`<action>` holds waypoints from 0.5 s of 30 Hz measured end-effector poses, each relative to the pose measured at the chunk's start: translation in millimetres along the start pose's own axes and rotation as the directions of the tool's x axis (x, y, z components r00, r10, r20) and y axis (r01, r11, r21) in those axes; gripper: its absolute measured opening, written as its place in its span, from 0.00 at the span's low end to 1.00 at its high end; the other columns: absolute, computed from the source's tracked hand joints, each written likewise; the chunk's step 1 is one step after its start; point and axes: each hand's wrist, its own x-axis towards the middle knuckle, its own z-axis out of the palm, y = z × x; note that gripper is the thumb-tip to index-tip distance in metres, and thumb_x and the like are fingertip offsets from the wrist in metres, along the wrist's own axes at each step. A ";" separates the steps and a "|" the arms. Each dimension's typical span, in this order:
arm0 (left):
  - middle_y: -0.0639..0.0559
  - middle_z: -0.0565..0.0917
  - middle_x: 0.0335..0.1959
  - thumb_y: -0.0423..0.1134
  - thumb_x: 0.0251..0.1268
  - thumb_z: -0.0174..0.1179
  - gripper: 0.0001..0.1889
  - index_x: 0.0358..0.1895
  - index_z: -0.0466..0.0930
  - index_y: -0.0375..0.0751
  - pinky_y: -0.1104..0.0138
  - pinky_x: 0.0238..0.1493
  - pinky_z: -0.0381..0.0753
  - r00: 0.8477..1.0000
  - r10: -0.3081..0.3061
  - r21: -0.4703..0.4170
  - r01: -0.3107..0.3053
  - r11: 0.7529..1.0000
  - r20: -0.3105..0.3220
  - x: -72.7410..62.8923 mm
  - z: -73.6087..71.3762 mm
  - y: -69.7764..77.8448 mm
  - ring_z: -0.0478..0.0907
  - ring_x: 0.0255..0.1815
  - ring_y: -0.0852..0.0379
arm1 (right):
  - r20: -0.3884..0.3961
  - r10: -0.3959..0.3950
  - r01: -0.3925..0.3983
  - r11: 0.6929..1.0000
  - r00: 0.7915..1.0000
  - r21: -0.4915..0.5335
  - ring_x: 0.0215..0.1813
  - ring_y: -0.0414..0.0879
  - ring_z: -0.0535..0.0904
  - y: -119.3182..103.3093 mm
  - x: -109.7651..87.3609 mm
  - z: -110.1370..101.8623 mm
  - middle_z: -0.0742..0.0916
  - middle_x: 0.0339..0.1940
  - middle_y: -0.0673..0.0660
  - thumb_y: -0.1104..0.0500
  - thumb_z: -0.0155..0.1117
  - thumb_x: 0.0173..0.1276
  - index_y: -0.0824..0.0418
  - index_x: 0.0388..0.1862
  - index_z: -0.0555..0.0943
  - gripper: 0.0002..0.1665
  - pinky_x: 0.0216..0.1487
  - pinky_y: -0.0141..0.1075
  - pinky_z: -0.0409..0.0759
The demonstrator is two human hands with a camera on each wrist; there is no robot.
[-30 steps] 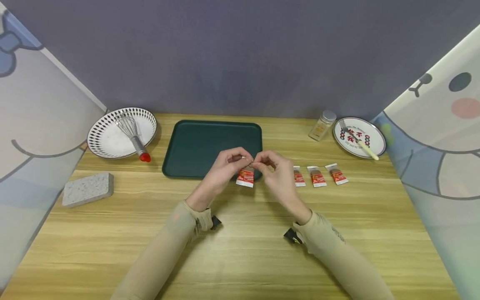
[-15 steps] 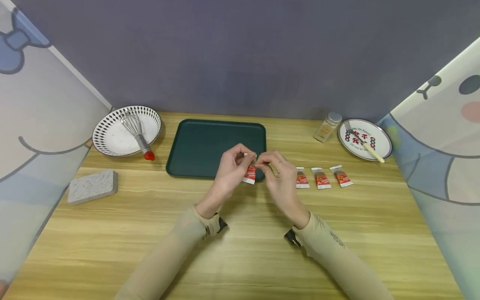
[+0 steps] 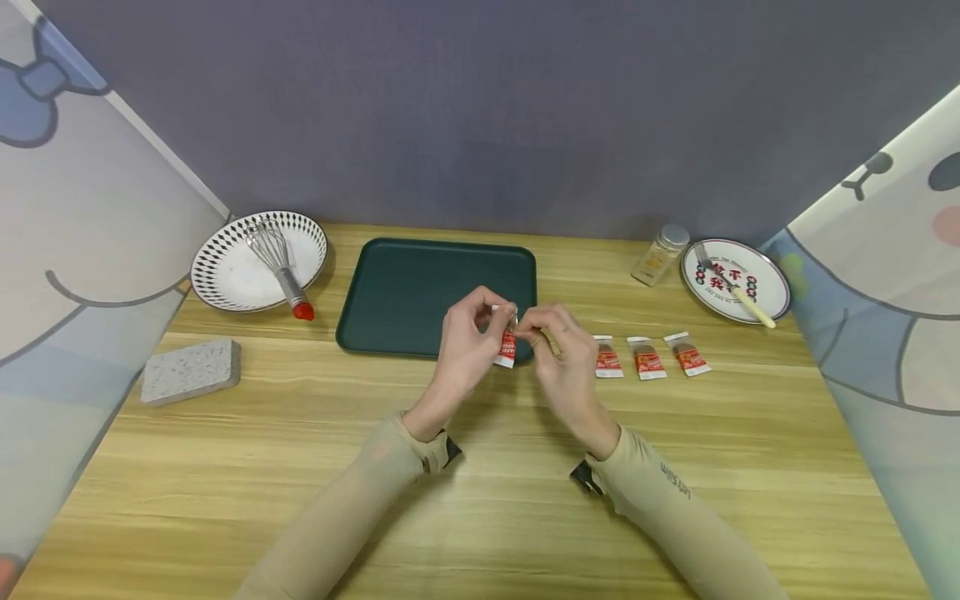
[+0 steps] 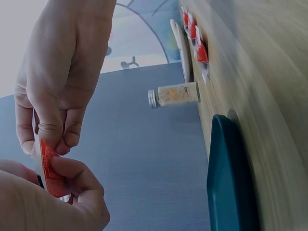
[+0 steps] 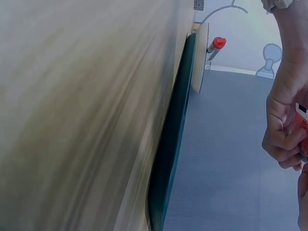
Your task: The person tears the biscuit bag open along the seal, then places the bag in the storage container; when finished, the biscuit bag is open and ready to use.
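Observation:
In the head view my left hand (image 3: pixel 467 346) holds a small red-and-white sealed packet (image 3: pixel 507 346) between thumb and fingers. My right hand (image 3: pixel 566 350) pinches at its upper right edge, and the fingertips of both hands nearly meet there. Up close in the left wrist view, the red packet (image 4: pixel 52 175) shows between the two hands, partly covered by fingers. Both hands are raised over the near right corner of a dark green tray (image 3: pixel 435 292). On the table to the right lie three similar packets (image 3: pixel 647 360) in a row.
Back left stands a patterned bowl (image 3: pixel 217 279) with a whisk (image 3: pixel 285 275) in it, behind a grey stone-like block (image 3: pixel 191 372). A seasoning jar (image 3: pixel 660 254) stands at the back right beside a plate (image 3: pixel 701 292) bearing a fork (image 3: pixel 738 292).
The packet has turned to a narrower angle in my left hand. My right fingers stay at its edge, moved slightly. The head view has shifted, so the scene sits farther right.

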 end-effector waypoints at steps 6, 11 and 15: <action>0.42 0.87 0.37 0.30 0.80 0.62 0.06 0.42 0.84 0.31 0.69 0.27 0.72 1.000 -0.015 -0.009 0.015 1.000 -0.012 0.9 -1.0 -0.3 0.81 0.31 0.57 | 0.017 0.000 0.000 1.000 1.000 0.017 0.40 0.54 0.86 -0.9 -1.5 0.1 0.88 0.36 0.62 0.82 0.72 0.62 0.68 0.34 0.84 0.12 0.50 0.30 0.83; 0.42 0.87 0.35 0.31 0.80 0.63 0.06 0.42 0.85 0.32 0.69 0.28 0.71 1.000 -0.019 0.006 0.019 1.000 -0.025 1.0 -1.8 -1.6 0.81 0.30 0.56 | 0.020 -0.002 0.001 1.000 1.000 0.020 0.40 0.54 0.86 -0.7 -2.5 1.4 0.88 0.37 0.62 0.82 0.72 0.62 0.68 0.34 0.84 0.12 0.50 0.30 0.83; 0.44 0.87 0.34 0.31 0.79 0.63 0.06 0.42 0.85 0.31 0.68 0.29 0.70 0.999 -0.025 0.018 0.026 1.000 -0.037 0.8 -1.3 -3.0 0.80 0.30 0.56 | 0.024 0.004 -0.004 1.000 1.000 0.026 0.40 0.54 0.86 -0.9 -4.0 2.5 0.87 0.36 0.62 0.81 0.72 0.62 0.68 0.34 0.83 0.11 0.50 0.31 0.83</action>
